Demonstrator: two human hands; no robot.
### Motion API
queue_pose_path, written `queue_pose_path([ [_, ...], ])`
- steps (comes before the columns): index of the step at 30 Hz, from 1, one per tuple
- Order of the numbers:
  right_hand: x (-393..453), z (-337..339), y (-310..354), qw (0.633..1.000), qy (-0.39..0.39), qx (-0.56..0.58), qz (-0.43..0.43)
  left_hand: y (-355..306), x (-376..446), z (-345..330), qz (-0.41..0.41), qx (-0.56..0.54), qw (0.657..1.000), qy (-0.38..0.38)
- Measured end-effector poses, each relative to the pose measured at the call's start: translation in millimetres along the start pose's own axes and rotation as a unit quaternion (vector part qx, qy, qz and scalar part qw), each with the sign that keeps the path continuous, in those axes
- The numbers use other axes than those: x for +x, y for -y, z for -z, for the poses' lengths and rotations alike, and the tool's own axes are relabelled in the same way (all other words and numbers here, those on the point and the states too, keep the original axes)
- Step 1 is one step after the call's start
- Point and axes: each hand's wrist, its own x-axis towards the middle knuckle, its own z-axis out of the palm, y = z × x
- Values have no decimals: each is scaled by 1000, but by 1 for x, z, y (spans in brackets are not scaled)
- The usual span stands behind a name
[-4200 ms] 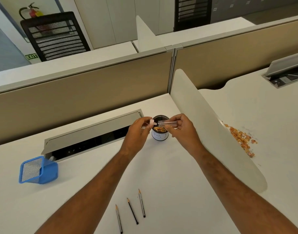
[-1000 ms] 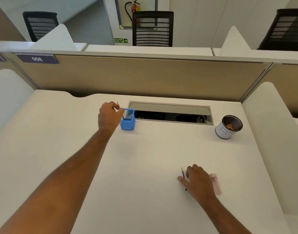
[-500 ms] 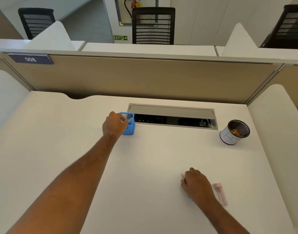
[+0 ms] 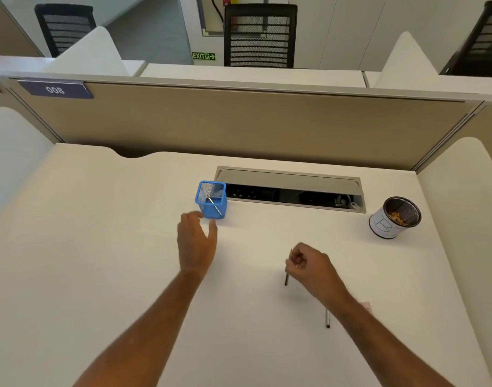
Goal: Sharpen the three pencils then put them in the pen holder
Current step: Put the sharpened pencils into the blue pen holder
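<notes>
A blue mesh pen holder stands at the desk's middle back, with one pencil leaning inside it. My left hand hovers just in front of the holder, fingers apart and empty. My right hand is closed around a second pencil, whose dark end sticks out below the fingers. A third pencil lies on the desk, partly hidden under my right forearm. A corner of the pink sharpener peeks out behind that forearm.
A round cup holding pencil shavings stands at the right. An open cable tray runs along the back of the white desk. Beige partitions enclose the back and both sides.
My left hand let go of a pencil in the blue holder and pulled back toward me, now open. My right hand lifted a pencil off the desk.
</notes>
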Motion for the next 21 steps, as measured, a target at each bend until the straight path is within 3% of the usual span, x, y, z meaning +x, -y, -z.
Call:
queue_pose_path([
  [4,37,3,46,999,-3,26,47,24,-57,-24,-55,47,994,82],
  [9,84,-4,103,992,-24,38,117,47,-82,-46,-96,157,960,210],
  [15,137,-35,145,983,-61,-12,173,49,-86,-48,-119,205,949,208],
  [21,174,-71,156,979,-50,-71,186,50,-87,-48,-117,205,949,209],
])
